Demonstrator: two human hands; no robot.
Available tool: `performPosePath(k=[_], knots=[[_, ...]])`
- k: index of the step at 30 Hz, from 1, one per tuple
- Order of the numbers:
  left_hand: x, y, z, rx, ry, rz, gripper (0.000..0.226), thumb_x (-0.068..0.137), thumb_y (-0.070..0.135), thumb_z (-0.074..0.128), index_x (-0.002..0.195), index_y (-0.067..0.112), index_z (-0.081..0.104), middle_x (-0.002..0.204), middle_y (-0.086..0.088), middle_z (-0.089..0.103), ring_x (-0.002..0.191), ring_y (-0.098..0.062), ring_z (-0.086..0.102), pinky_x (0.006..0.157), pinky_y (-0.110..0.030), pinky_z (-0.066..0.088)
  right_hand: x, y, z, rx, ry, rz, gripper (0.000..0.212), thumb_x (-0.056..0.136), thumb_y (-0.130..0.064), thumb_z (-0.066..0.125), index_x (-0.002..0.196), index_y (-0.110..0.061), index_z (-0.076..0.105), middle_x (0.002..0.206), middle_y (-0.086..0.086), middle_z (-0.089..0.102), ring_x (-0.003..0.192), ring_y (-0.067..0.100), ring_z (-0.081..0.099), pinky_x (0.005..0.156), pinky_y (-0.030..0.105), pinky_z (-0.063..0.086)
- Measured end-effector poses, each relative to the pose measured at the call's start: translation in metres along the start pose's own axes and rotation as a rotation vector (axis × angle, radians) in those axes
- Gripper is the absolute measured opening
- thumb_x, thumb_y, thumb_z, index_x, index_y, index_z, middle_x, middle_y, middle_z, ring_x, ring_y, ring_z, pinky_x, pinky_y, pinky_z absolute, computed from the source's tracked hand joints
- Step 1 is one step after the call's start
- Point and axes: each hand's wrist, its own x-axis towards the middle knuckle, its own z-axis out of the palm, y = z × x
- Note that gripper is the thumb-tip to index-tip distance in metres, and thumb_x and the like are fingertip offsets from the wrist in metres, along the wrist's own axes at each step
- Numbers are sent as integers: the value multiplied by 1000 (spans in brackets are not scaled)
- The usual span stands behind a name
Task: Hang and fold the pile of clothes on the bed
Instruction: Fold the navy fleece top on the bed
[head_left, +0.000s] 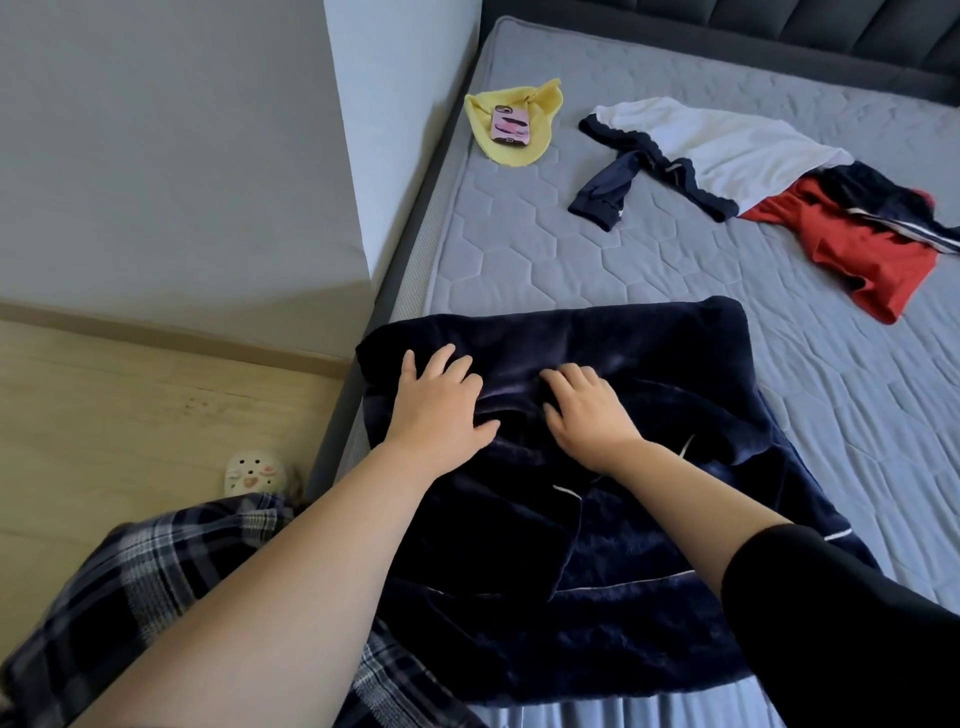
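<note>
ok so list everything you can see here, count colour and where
fleece: 1, navy with white piping, near edge of mattress, under both hands
shirt: 1, white and navy, far on mattress
red garment: 1, red, right of shirt
striped garment: 1, dark, on red garment
cloth: 1, yellow, far left of mattress
phone: 1, pink case, on cloth
mattress: 1, grey, quilted
headboard: 1, dark grey, far end
slipper: 1, cream, on floor by mattress
floor: 1, light wood, left
trousers: 1, navy plaid, bottom left
sleeve: 1, black, right arm
left hand: 1, flat on fleece
right hand: 1, fingers bent on fleece, grip unclear
</note>
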Motion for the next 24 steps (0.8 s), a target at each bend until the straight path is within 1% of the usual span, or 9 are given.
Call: performPosePath(k=[2,5,7,9,12,15,18,20,24], knots=[[4,4,-1,19,-30,-16,62,86,63,43,122,15,60,143,-1,45,141,-21,22,115,-54,5,8,7,-2,78,-26,-15,38,96,-31,44,129,-13,51,119,5,53,110,25,47,94,36,39],[21,11,-16,-20,100,-32,64,90,60,28,90,13,72,97,0,68,113,-21,49,116,-49,8,32,13,-22,356,4,87,26,96,-24,40,101,-11,62,100,5,61,99,26,57,85,38,45],[38,12,-25,-31,166,-41,54,94,51,33,81,12,69,85,-2,67,102,-22,53,116,-47,13,47,23,-34,310,117,128,28,89,-10,45,113,-12,60,113,6,58,108,26,53,90,37,44],[57,6,-30,-51,148,-35,36,92,46,48,101,13,62,111,-4,63,117,-23,46,115,-48,17,60,38,-41,78,59,113,62,77,-3,54,137,-15,42,137,9,42,128,29,37,105,40,33],[82,-15,-31,-97,-188,-15,84,83,55,61,147,17,22,157,-5,20,146,-25,9,116,-53,7,76,55,-47,-100,-214,107,92,76,-4,59,152,-21,9,157,10,12,146,30,4,118,49,2],[99,-35,-35,-174,-445,-17,102,74,64,66,150,23,12,152,-4,33,139,-27,30,114,-50,23,89,65,-45,-88,-358,117,93,77,-2,58,151,-26,6,145,5,39,141,27,23,116,54,-4],[110,-44,-43,-266,-634,-34,84,67,50,80,133,19,39,129,-1,55,113,-24,55,98,-43,45,101,69,-55,-122,-470,150,57,72,-11,69,122,-26,44,105,-5,59,112,24,53,111,52,16],[113,-44,-51,-188,-687,-28,68,65,42,84,120,15,54,115,-3,62,101,-24,60,93,-41,49,105,66,-65,-170,-501,187,34,70,-18,76,95,-22,53,93,-1,60,90,25,57,88,38,40],[113,-39,-63,-114,-519,-111,34,69,30,82,93,12,66,89,-5,65,82,-25,62,73,-34,53,105,58,-81,-333,-266,146,11,77,-6,56,78,-17,53,85,4,59,71,23,49,77,30,32]])
